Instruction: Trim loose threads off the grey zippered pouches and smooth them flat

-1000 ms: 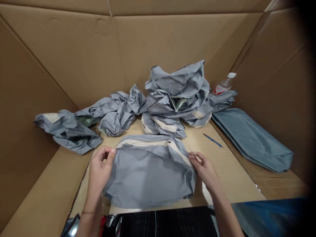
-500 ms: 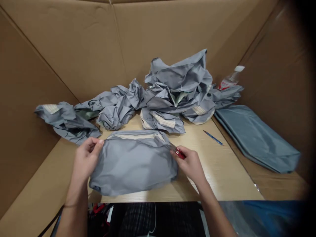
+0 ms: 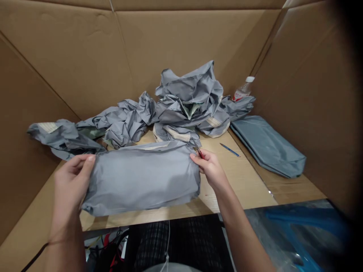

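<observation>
A grey fabric pouch (image 3: pixel 141 177) hangs stretched between my hands above the near part of the table, its broad side facing me. Part of a pale zipper (image 3: pixel 154 147) shows along its upper edge. My left hand (image 3: pixel 70 181) pinches the pouch's upper left corner between thumb and fingers. At the upper right corner, my right hand (image 3: pixel 210 166) grips the fabric. Small red-handled snips (image 3: pixel 200 152) are also held in that hand, metal tips pointing up and away; the fingers partly cover them.
Crumpled grey fabric pieces (image 3: pixel 187 90), some with pale zippers, lie along the back. To the right are a blue pencil (image 3: pixel 229 149), a folded blue-grey fabric bag (image 3: pixel 269 145) and a plastic bottle (image 3: pixel 242 90). Cardboard walls (image 3: pixel 184 41) enclose the table (image 3: pixel 244 181).
My hands have moved apart and the pouch is pulled wider and flatter. Its top edge has turned so that less of the zipper shows. The view has shifted to the right.
</observation>
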Action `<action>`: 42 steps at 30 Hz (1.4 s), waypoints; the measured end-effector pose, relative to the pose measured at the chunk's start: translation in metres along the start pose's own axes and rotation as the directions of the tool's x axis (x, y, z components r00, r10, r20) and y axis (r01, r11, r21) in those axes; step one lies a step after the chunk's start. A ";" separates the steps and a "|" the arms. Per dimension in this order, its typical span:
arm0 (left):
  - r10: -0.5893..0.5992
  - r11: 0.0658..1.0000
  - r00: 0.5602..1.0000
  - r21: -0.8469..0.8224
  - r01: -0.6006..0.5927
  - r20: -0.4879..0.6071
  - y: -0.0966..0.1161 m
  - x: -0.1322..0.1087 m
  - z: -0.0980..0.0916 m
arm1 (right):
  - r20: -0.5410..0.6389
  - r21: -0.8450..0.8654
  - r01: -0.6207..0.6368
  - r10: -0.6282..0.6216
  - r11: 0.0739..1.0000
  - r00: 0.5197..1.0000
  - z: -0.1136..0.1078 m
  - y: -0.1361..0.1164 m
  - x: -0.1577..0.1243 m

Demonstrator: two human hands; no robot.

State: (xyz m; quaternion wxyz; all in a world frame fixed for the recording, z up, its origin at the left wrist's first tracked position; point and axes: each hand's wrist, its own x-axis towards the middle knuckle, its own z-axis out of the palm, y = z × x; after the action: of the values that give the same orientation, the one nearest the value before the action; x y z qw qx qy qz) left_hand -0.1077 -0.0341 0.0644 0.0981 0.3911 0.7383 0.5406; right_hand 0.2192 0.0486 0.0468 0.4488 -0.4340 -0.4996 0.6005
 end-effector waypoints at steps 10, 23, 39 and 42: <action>0.428 0.882 0.870 -0.324 -0.343 0.244 -0.013 -0.031 -0.038 | 0.100 0.213 -0.201 0.183 0.956 0.978 -0.019 -0.008 0.011; 0.304 0.945 0.951 -0.111 -0.308 -0.053 0.011 -0.042 -0.019 | 0.127 0.157 -0.219 0.201 0.963 0.971 -0.029 -0.014 -0.004; 0.185 0.975 0.977 0.103 -0.196 0.109 -0.014 -0.037 0.013 | -0.030 -0.321 0.002 -0.012 0.947 0.999 -0.022 0.016 -0.006; 0.479 0.806 0.835 0.242 -0.541 0.272 -0.004 -0.052 0.027 | -0.039 -0.331 -0.006 -0.007 0.944 0.999 -0.020 0.022 -0.003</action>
State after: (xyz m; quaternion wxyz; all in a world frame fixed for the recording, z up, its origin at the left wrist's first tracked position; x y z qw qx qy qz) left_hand -0.0590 -0.0501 0.0357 -0.0410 0.6377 0.6671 0.3829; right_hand 0.2366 0.0478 0.0226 0.3796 -0.5148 -0.5844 0.4994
